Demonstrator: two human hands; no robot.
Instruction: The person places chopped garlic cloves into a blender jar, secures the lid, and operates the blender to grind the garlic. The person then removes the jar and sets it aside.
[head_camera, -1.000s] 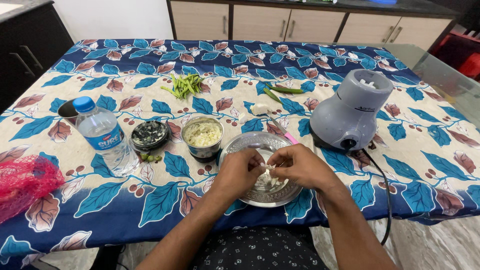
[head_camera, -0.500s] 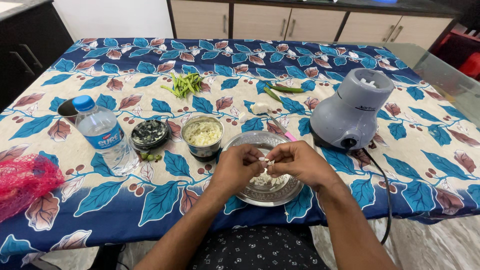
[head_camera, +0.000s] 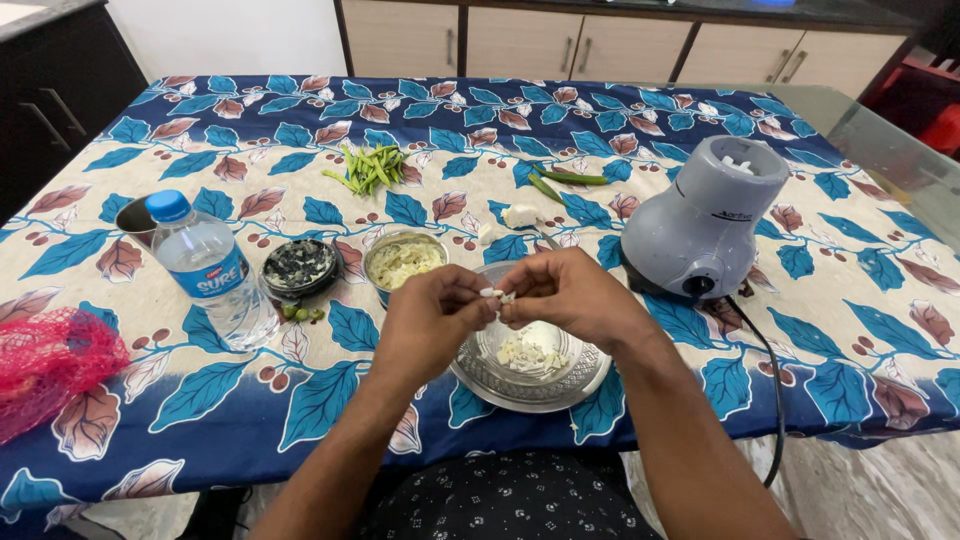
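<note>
Far left edge: red mesh bag (head_camera: 45, 365), slumped on the leaf-print tablecloth (head_camera: 700, 390). Next, a plastic water bottle (head_camera: 212, 270) upright, a dark lid (head_camera: 299, 266) with green bits beside it, and green chillies (head_camera: 366, 168) heaped farther up.

Centre: small steel cup (head_camera: 404, 262) of pale chopped pieces, just left of the hands, within easy reach. Left hand (head_camera: 430, 318) and right hand (head_camera: 570, 295) met fingertip to fingertip, both pinched narrow on one small white garlic clove (head_camera: 496, 295), held directly above the steel plate (head_camera: 590, 372), likely so peel and scraps landed there; white bits lay in it.

Right: grey mixer-grinder base (head_camera: 700, 220), cord (head_camera: 765, 370) trailing off the table edge.
</note>
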